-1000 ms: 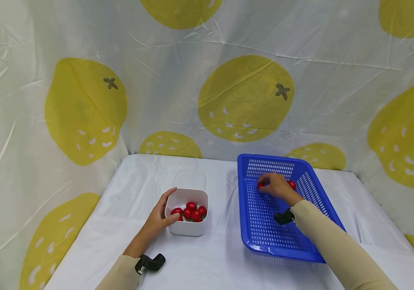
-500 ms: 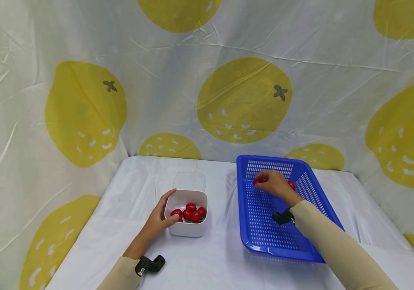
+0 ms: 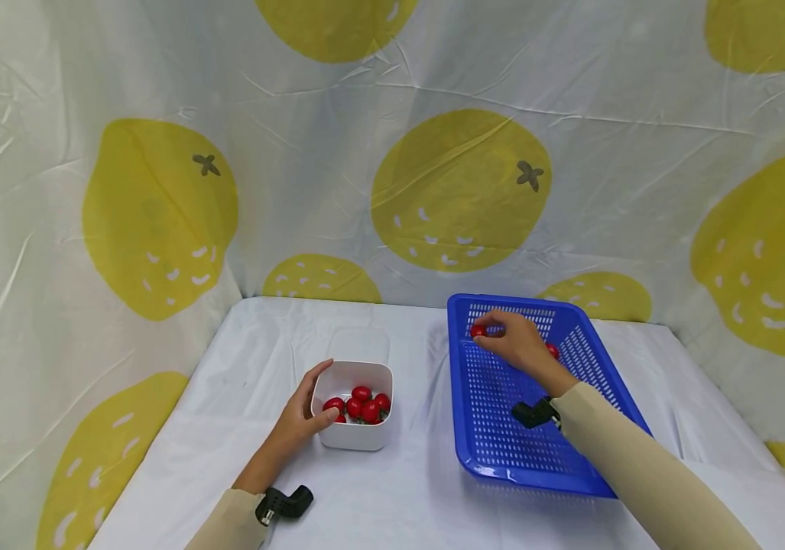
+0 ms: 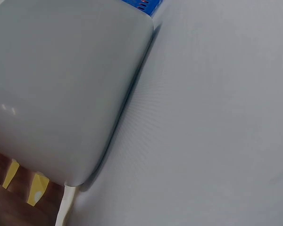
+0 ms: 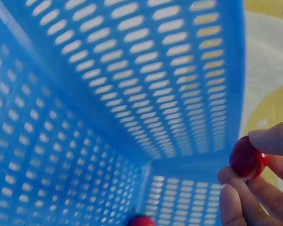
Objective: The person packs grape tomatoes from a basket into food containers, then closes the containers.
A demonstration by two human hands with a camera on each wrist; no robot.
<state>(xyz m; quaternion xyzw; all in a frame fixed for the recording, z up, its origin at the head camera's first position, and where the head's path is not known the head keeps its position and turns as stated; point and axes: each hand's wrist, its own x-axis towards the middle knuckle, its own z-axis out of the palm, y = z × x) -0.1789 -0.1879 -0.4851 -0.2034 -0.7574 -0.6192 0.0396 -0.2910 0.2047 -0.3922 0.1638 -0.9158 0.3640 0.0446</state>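
Note:
My right hand [image 3: 519, 347] pinches a cherry tomato [image 3: 478, 331] between thumb and fingers, above the far left part of a blue basket [image 3: 459, 405]. In the right wrist view, that dark red tomato [image 5: 245, 159] has another red patch beside it, perhaps a second tomato. One more cherry tomato [image 3: 553, 351] lies in the basket's far right corner, partly behind the hand. At the left, my left hand [image 3: 296, 418] holds a white square box [image 3: 354, 437] by its side, thumb at the near rim. Several cherry tomatoes [image 3: 364, 409] lie inside the box.
A translucent lid [image 3: 359, 344] lies behind the box on the white tablecloth [image 3: 413, 504]. Curtains printed with yellow lemons [image 3: 464, 191] stand behind and at both sides. The basket's raised walls surround my right hand.
My right hand has lifted the cherry tomato from the basket's floor and moved slightly left and away toward the far left wall. The left hand and the box stay in place.

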